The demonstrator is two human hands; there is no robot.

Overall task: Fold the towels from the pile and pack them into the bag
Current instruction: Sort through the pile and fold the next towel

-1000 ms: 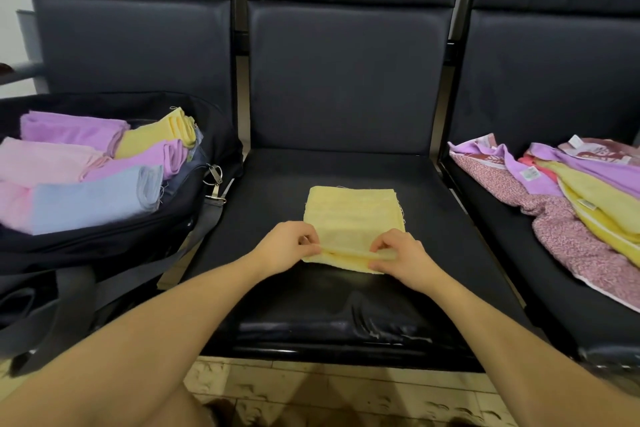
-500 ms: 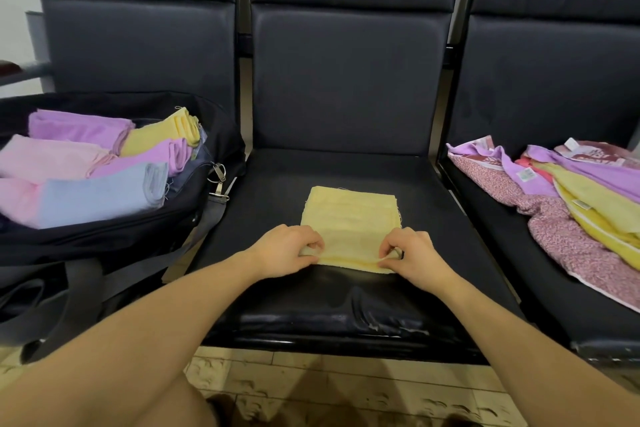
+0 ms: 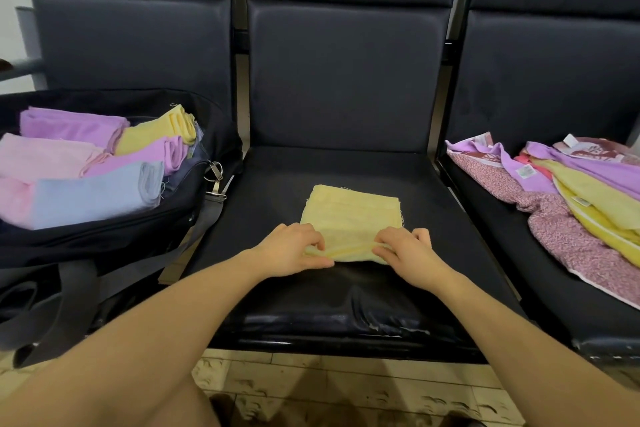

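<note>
A pale yellow towel [image 3: 349, 215] lies folded into a small rectangle on the middle black seat [image 3: 346, 295]. My left hand [image 3: 289, 250] pinches its near left corner and my right hand [image 3: 403, 251] pinches its near right corner, the near edge lifted a little between them. On the left seat stands an open black bag [image 3: 104, 236] holding several rolled towels in purple, pink, yellow and blue. The pile of unfolded towels [image 3: 568, 204] lies on the right seat.
Dark padded seat backs [image 3: 346, 73] rise behind all three seats. The bag's strap and metal clips [image 3: 213, 180] hang over the gap between left and middle seat. Tiled floor [image 3: 329, 388] shows below the seat front.
Both hands stay on the towel's near edge; the near edge has been raised slightly and bunched into a fold between my fingers.
</note>
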